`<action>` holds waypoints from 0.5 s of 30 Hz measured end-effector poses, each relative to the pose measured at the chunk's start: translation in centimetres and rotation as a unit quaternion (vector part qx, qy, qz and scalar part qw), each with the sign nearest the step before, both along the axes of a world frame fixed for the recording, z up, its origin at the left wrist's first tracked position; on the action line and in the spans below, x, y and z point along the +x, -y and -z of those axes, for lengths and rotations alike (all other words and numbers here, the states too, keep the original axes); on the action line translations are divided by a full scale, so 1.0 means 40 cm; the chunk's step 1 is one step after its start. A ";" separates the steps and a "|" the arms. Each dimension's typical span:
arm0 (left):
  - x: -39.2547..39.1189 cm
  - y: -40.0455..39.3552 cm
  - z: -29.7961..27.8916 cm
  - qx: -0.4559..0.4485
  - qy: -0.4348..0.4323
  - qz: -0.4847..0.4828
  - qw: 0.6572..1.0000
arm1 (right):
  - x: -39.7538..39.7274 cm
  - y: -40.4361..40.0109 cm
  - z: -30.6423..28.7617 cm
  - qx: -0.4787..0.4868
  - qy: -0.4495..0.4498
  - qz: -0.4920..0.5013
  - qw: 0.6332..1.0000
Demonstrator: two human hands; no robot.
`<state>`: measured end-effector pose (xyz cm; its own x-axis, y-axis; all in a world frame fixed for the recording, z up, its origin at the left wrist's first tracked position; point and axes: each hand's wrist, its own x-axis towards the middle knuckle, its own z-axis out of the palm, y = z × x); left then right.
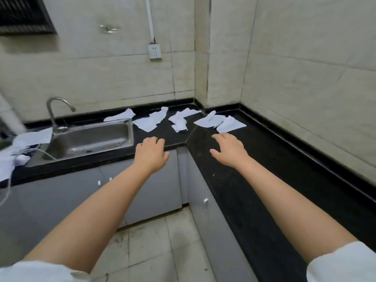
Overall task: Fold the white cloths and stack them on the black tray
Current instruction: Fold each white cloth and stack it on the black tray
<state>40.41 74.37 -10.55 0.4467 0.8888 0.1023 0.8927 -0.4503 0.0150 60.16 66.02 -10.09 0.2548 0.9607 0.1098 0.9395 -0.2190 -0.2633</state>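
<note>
Two bare hands reach across a black counter (234, 180) toward a scatter of white cloths in the corner of a tiled kitchen. The left hand (151, 152) hovers with fingers curled loosely and empty near the counter's inner corner; the right hand (228, 147) is spread flat and open, holding nothing, just short of the nearest cloth (231, 124).

The cloths look thin, light and limp, creased where they lie; they should lift with a pinch at a corner or edge and will likely need smoothing flat before each fold.

About five lie along the back of the counter: one (120, 116) behind the sink (91, 139), one (151, 120) just right of it, a crumpled one (181, 119) in the middle, and two overlapping at the right, the farther (207, 120) partly under the nearest. More white fabric (30, 139) is heaped left of the tap (54, 110), its count unclear. No black tray is in view.
</note>
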 end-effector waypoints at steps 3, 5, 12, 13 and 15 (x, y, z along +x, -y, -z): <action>0.018 -0.160 -0.001 -0.013 -0.014 -0.030 0.999 | 0.036 -0.188 0.005 -0.014 -0.006 -0.020 1.000; 0.033 -0.254 0.006 -0.018 -0.023 -0.035 0.999 | 0.060 -0.299 0.017 -0.017 -0.019 -0.023 0.999; 0.094 -0.574 0.105 -0.060 -0.050 -0.024 0.997 | 0.134 -0.621 0.126 -0.080 -0.033 -0.012 0.996; 0.108 -0.623 0.124 -0.072 -0.051 -0.018 0.996 | 0.145 -0.665 0.144 -0.091 -0.034 -0.006 0.995; 0.142 -0.729 0.160 -0.092 -0.057 0.002 0.994 | 0.166 -0.756 0.184 -0.110 -0.029 0.010 0.993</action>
<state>46.08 103.51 -16.97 0.4500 0.8857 -0.1138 0.8913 -0.4534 -0.0044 66.81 96.26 -17.47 0.2730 0.9548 -0.1176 0.9191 -0.2950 -0.2612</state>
